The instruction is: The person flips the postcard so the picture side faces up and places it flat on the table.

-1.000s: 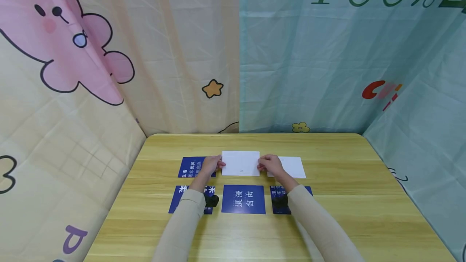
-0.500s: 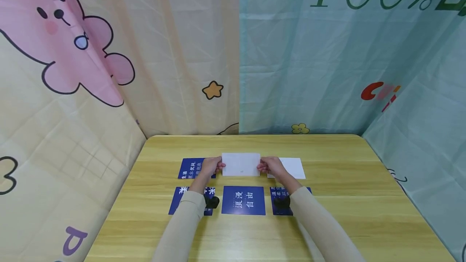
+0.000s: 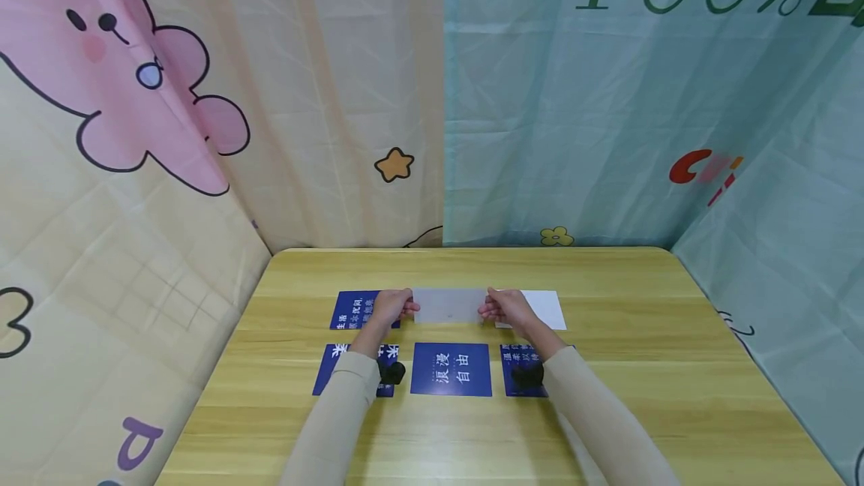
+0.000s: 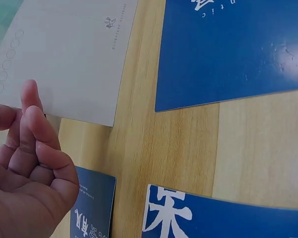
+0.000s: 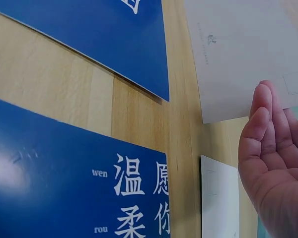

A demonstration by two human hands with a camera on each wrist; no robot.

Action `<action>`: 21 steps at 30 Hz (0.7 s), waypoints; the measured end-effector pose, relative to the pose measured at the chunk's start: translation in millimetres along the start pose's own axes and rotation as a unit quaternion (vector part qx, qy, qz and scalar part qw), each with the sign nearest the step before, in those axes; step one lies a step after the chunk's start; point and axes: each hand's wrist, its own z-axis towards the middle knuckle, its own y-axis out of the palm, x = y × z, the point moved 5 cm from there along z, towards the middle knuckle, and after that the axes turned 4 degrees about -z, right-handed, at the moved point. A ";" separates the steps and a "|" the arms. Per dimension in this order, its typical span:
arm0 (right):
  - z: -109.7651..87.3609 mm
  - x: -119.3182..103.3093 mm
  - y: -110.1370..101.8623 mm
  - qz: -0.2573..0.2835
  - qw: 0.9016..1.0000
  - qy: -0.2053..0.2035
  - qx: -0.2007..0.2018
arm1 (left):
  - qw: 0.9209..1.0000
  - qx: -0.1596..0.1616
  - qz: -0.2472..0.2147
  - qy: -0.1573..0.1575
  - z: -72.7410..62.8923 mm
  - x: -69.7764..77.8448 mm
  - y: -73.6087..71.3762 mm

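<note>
Between my two hands a white postcard (image 3: 450, 307) is held tilted near the back middle of the table. My left hand (image 3: 390, 307) pinches its left edge; in the left wrist view the postcard (image 4: 69, 59) shows a column of small circles. At the opposite edge, my right hand (image 3: 511, 308) pinches the card between thumb and fingers. A blue card with white characters (image 3: 352, 310) lies partly under my left hand. Another card, white side up (image 3: 547, 310), lies partly behind my right hand. Directly in front of the held postcard lies a blue card (image 3: 451, 377).
Two more blue cards lie in the front row, one at the left (image 3: 327, 366) and one at the right (image 3: 516, 355), each partly covered by a forearm. The wooden table (image 3: 607, 276) is bordered by printed curtains (image 3: 540, 111) at the back and sides.
The postcard has tilted from a bright, fuller face to a greyer, narrower one. My right hand has shifted slightly to the right. The cards on the table have stayed put.
</note>
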 end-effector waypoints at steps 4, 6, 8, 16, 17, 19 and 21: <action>-2.0 0.8 0.1 -0.003 1.000 -0.002 -0.001 | 1.000 -0.008 -0.001 0.002 -1.0 -0.2 0.1; -3.1 1.0 0.6 -0.001 1.000 -0.002 -0.002 | 1.000 -0.008 -0.002 0.002 -1.5 -0.4 -0.1; -4.1 1.4 1.0 0.002 1.000 -0.003 -0.002 | 1.000 -0.008 0.000 0.004 -2.1 -0.1 -0.3; -8.6 4.9 1.9 0.000 1.000 -0.011 0.009 | 0.999 -0.014 0.029 0.027 -6.3 2.3 0.4; -9.0 5.5 2.1 -0.002 1.000 -0.011 0.013 | 0.999 -0.013 0.035 0.030 -6.7 2.5 0.4; -9.3 6.6 2.6 -0.013 1.000 -0.012 0.022 | 0.998 -0.012 0.044 0.032 -6.9 2.1 0.4; -9.0 7.4 2.8 -0.029 0.999 -0.013 0.033 | 0.998 -0.008 0.056 0.036 -6.7 1.5 0.1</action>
